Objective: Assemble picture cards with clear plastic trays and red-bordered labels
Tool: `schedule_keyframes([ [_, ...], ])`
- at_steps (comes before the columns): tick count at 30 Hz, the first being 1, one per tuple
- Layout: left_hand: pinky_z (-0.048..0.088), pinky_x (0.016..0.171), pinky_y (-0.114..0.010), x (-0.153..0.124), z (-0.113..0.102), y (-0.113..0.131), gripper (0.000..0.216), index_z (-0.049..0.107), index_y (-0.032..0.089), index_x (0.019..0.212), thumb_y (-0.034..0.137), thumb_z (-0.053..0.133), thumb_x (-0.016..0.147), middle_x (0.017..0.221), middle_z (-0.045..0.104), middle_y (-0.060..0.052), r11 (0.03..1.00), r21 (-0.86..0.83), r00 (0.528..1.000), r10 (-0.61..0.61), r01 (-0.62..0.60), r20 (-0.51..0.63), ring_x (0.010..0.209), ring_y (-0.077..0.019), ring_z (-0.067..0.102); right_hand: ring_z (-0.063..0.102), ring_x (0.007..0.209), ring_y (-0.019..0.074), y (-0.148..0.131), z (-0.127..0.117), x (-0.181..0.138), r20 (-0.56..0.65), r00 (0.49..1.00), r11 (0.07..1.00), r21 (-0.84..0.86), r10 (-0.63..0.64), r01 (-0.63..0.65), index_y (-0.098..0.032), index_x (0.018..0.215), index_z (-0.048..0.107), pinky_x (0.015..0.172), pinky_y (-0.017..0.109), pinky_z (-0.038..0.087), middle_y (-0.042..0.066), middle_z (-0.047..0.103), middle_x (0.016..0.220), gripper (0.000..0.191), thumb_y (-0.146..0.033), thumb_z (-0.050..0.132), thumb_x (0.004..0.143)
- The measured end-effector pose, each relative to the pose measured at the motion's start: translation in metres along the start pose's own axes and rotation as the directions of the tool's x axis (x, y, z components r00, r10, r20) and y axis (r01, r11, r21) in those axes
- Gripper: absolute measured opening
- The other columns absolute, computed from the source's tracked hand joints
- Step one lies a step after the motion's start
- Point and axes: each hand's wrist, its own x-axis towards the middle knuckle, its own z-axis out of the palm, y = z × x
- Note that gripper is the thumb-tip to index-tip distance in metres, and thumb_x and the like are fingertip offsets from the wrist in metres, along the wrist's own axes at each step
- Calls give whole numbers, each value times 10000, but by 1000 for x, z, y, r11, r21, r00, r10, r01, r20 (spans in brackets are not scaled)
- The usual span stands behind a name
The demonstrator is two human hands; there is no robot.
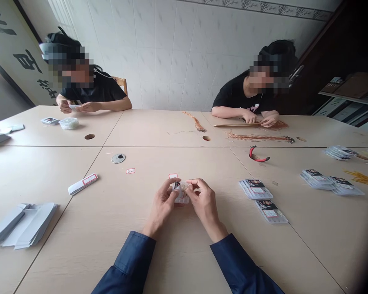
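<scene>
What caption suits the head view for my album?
Left hand and right hand handle a plastic case at a pale table, two people opposite.

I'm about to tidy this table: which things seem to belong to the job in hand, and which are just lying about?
Likely in the job:
- small clear case, between the left hand and right hand
- similar-looking stacked cases to the right

Apparently lying about:
- red-handled tool
- round metallic disc
- yellow strips
</scene>
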Motion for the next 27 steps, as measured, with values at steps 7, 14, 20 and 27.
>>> schedule_keyframes([
  [7, 569, 684, -307, 2, -2, -1, 356, 584, 257, 1162, 373, 582, 825, 862, 626, -22, 997, -75, 999, -23, 20, -47, 863, -204, 621, 550, 562, 136, 0, -2, 0, -112, 986, 992, 40, 123, -119, -209, 762, 541, 576, 242, 453, 8, 616, 708, 201, -307, 408, 877],
  [14, 587, 697, -336, 4, -4, -4, 352, 585, 246, 1165, 383, 573, 841, 886, 621, -34, 996, -89, 998, 14, -20, -68, 873, -202, 615, 429, 502, 127, 1, -4, -1, -65, 984, 984, 76, 168, -163, -233, 623, 411, 518, 237, 370, -30, 500, 572, 298, -319, 373, 906],
  [20, 587, 710, -336, 7, -6, -5, 379, 597, 230, 1139, 403, 616, 803, 919, 625, -40, 978, -210, 995, -26, 5, -98, 852, -193, 643, 481, 531, 130, -15, -23, -16, 26, 976, 965, 143, 218, -220, -203, 656, 530, 527, 242, 406, -3, 554, 609, 431, -548, 462, 906],
  [27, 589, 738, -391, 8, -7, -4, 379, 584, 232, 1142, 351, 633, 785, 917, 622, -37, 945, -326, 992, -52, 12, -115, 842, -197, 663, 511, 530, 167, -21, -112, -113, 262, 882, 860, 236, 392, -452, -228, 654, 593, 484, 293, 417, 38, 552, 641, 418, -602, 544, 834],
])
